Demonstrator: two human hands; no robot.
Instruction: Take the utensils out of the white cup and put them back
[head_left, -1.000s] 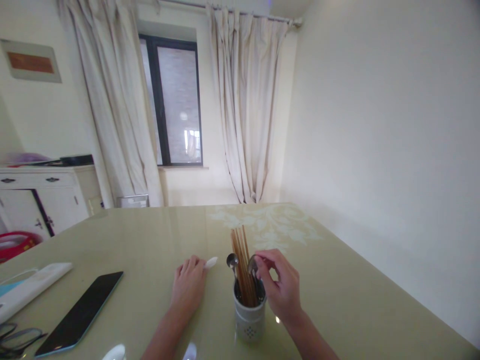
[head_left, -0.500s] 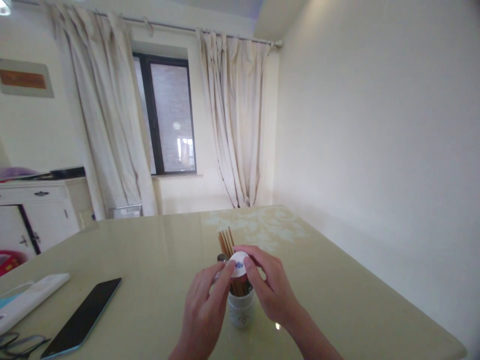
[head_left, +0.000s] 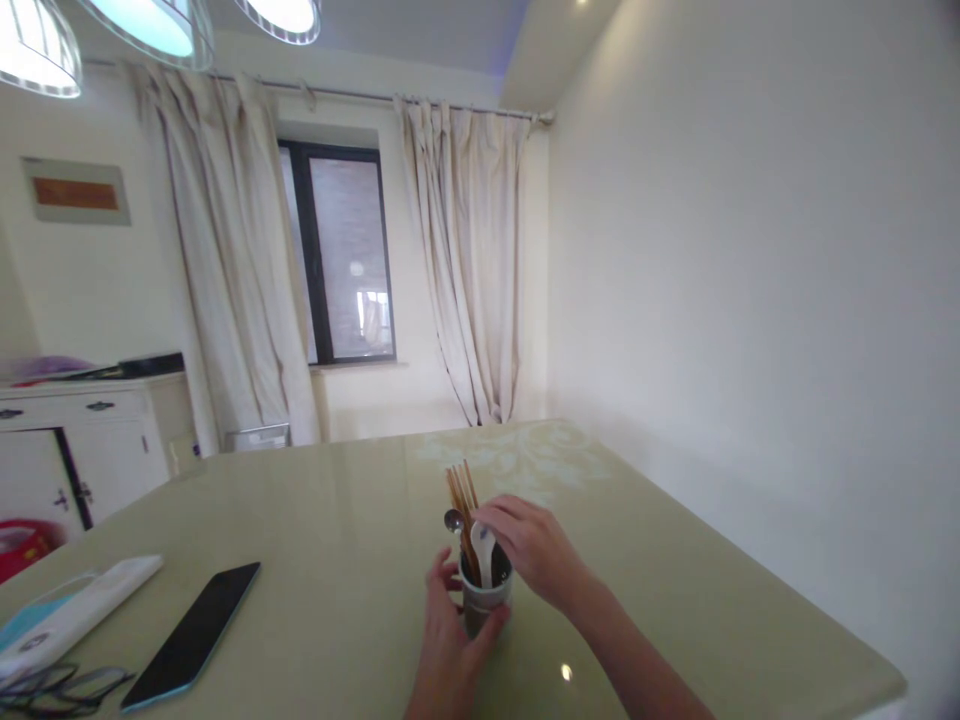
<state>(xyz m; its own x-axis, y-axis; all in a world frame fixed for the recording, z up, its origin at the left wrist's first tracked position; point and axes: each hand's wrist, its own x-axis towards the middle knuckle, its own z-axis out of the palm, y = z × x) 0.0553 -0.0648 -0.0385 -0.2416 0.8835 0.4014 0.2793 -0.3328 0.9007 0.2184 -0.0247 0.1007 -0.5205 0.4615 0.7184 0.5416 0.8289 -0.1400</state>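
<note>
White spoon (head_left: 484, 545) went into cup (head_left: 486, 600); left hand (head_left: 454, 630) shifted, fingers clamped round cup; right hand (head_left: 538, 548) touched spoon, pinch unclear.

White spoon (head_left: 485, 570) with blue mark, brown chopsticks (head_left: 459, 495), silver metal spoon (head_left: 453, 520), pale grey cup (head_left: 486, 597), yellow-green table (head_left: 330, 560) with whitish floral scroll at far end, black phone (head_left: 193, 632) edged light blue
</note>
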